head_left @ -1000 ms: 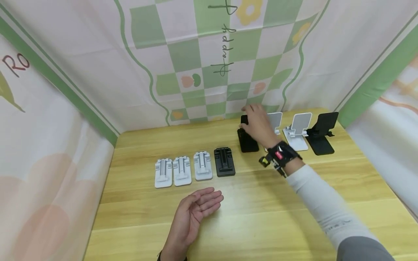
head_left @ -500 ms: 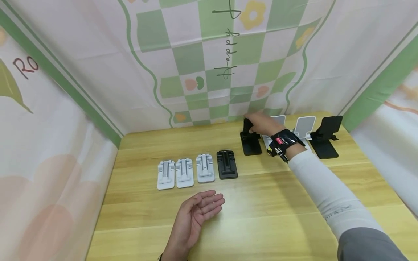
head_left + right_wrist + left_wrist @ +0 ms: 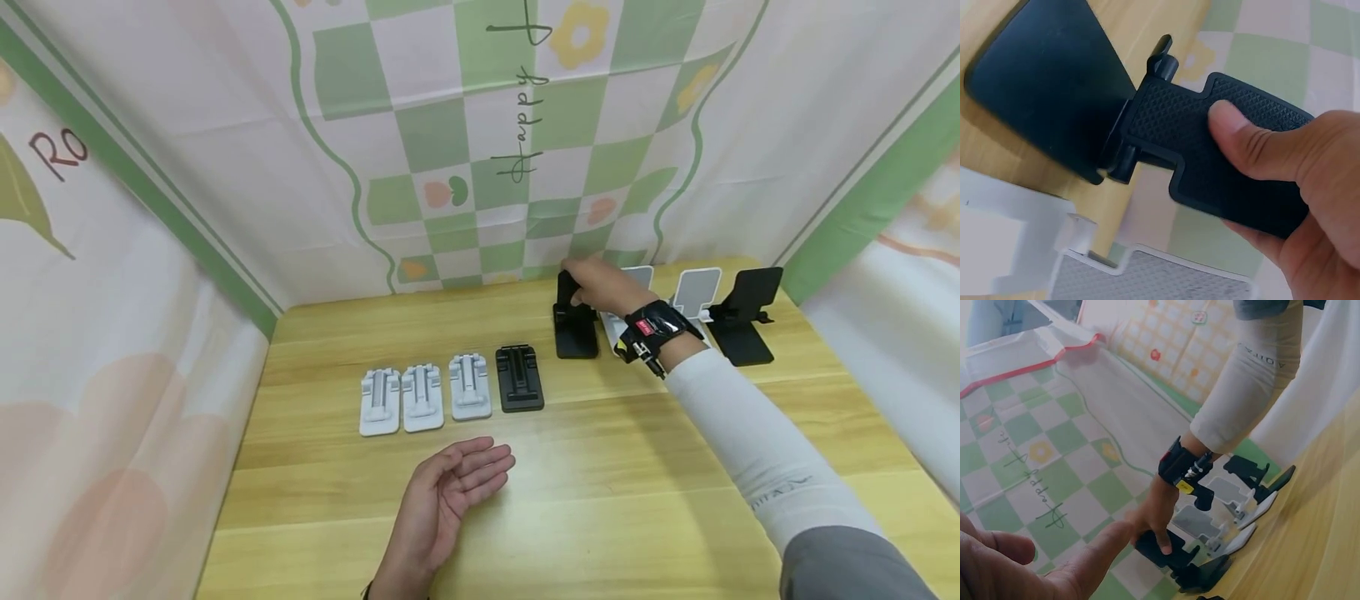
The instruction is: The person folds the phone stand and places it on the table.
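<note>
At the back of the table my right hand [image 3: 606, 286] pinches the upper plate of a black phone stand [image 3: 576, 340]. The right wrist view shows the thumb on the textured face of this plate [image 3: 1166, 119], with the other fingers behind it. The plate is raised on its hinge and the base rests on the table. Nearer the front, my left hand [image 3: 450, 500] is held palm up, fingers straight, with nothing in it. Several folded phone stands lie beyond it: white ones [image 3: 423, 400] and a black one [image 3: 520, 379].
Right of the held stand is an unfolded white stand [image 3: 637, 277], partly hidden by my right hand and wrist. Another white stand [image 3: 697, 290] and a black stand [image 3: 753, 292] stand unfolded further right. A patterned cloth [image 3: 420, 142] hangs along the table's back edge.
My right hand was spread over the black stand a second ago and then took hold of its upper plate. Since half a second ago it has hardly moved. My left hand stays put.
</note>
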{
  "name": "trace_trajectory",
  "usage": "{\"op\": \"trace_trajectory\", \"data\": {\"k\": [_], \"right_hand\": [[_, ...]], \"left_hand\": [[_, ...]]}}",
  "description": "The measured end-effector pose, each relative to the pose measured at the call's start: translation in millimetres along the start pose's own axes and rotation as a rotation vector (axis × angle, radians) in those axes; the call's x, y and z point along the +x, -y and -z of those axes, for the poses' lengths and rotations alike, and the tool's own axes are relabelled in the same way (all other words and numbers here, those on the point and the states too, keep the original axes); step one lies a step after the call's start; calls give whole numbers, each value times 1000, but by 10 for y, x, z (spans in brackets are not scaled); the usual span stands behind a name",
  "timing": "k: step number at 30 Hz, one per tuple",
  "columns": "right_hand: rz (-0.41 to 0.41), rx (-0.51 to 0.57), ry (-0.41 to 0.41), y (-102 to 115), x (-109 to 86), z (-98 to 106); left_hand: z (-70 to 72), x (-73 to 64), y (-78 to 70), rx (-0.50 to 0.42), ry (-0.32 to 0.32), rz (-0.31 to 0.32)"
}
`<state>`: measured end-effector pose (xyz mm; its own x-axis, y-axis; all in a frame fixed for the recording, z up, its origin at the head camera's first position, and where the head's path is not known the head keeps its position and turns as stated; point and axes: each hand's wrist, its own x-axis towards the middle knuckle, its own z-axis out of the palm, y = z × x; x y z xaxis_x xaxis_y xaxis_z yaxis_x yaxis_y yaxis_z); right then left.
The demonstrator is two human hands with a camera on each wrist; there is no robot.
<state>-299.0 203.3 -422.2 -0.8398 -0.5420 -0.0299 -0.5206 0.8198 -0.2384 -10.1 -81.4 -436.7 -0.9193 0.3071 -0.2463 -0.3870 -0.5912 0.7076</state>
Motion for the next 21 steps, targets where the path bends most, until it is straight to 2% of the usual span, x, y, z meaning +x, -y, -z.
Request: {"op": "trace_trajectory", "data": {"k": [4,8,15,21], "right_hand": [[12,45,-49,41,-66,76],[30,93,-96,176,-176,232],[190,104,-188,703,-483,534],[268,167,-180,1180,-801,606]], "left_hand": [[-1,25,24,3,12,1],[-10,53,49,5,20,11],[-35,117,75,28,2,22],[-106,220,105,54,17,30]]}}
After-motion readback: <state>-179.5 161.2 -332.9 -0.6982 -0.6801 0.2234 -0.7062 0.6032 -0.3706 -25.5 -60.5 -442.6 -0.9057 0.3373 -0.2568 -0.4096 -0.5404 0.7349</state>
